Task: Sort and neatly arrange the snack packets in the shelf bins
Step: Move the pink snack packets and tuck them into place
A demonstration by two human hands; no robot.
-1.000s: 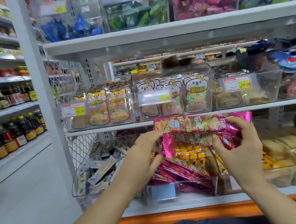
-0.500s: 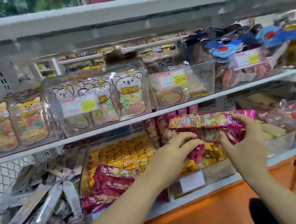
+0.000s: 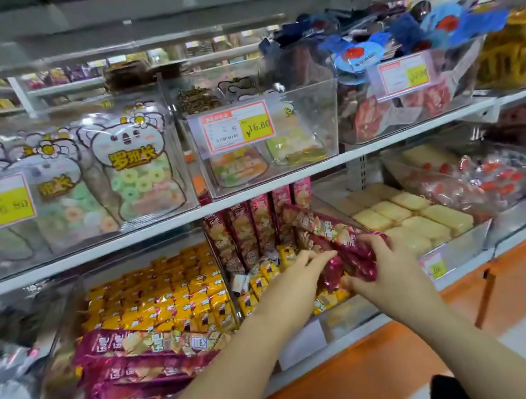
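Upper shelf: gummy bags [image 3: 137, 169] in clear bins, with a price tag [image 3: 239, 128] to their right.
Left bin [image 3: 65, 312]: yellow packets [image 3: 154, 300] at the back, flat magenta packets [image 3: 147, 345] in front.
Middle bin [image 3: 347, 318]: upright packets [image 3: 252, 227] stand just behind the hands.
Left hand [image 3: 298, 275]: fingers stretched out, tips touching the bundle's near end.
Bundle [image 3: 337, 239]: magenta and tilted, over the middle bin between both hands.
Right hand [image 3: 388, 270]: fingers curled over the bundle, gripping it.
Right bin [image 3: 455, 247]: pale packets [image 3: 425, 221].

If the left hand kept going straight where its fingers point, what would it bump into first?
Probably the magenta packets that the right hand grips: the left hand points right at them, its fingertips seemingly touching, though depth is unclear.
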